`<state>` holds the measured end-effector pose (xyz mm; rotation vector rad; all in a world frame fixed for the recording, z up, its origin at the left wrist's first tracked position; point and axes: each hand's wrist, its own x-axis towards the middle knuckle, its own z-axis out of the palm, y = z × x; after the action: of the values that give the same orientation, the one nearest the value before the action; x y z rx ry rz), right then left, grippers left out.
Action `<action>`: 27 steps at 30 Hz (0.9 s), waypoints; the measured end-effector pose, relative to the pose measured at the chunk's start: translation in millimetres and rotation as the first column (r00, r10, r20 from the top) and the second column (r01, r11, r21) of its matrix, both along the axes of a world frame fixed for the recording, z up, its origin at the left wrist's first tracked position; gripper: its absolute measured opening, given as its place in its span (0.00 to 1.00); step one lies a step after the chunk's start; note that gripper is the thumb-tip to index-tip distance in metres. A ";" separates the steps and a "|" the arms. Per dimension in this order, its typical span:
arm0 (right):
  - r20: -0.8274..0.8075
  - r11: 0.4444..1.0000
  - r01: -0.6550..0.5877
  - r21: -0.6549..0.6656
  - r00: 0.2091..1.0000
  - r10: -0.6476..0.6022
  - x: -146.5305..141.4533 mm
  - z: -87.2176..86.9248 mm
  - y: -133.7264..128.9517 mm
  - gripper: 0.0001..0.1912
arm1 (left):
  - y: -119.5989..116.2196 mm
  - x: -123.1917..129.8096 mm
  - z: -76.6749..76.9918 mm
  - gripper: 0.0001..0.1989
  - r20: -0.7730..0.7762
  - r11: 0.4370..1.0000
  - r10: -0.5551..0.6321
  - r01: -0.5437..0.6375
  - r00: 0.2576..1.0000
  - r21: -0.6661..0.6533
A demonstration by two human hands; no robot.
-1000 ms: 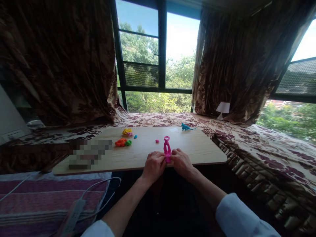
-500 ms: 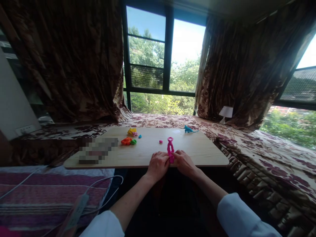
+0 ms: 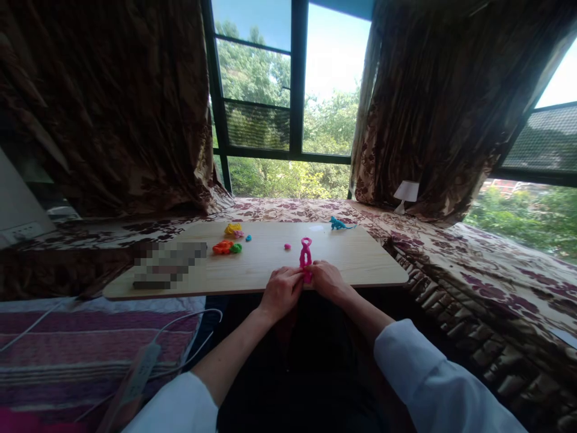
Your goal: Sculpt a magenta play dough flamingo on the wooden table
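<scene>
A long pink piece of modelling clay [image 3: 309, 258] lies on the light wooden table [image 3: 360, 264], near its front edge. Its far end makes a small loop, and two strands run side by side below it. My left hand [image 3: 282, 291] presses its fingers on the near end from the left. From the other side, my right hand [image 3: 328, 280] pinches the same end, its thumb side against the clay. The fingertips are partly hidden. Just beyond my hands, left of the loop, sits a small pink lump [image 3: 287, 246].
Orange clay [image 3: 222, 248], green clay [image 3: 235, 248], yellow clay [image 3: 232, 228] and a small blue lump [image 3: 248, 238] lie at the left. A blue animal figure [image 3: 340, 224] stands at the back right. A blurred-out flat object [image 3: 171, 264] lies at the table's left.
The camera view has tipped slightly, so the table and hands sit higher and further left in the picture. Both hands stay at the pink clay's near end.
</scene>
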<state>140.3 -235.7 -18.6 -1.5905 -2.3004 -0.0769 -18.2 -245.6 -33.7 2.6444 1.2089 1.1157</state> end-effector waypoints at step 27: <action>0.127 0.964 -0.254 -0.080 0.956 0.263 23.0 28.4 -30.9 0.25 | -11.3 -15.2 9.3 0.24 -0.263 0.993 -0.049 0.075 0.964 0.089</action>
<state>163.3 -266.6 9.8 -1.3350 -2.6218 -0.0509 -33.4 -256.9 -24.5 2.9565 1.1230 0.8592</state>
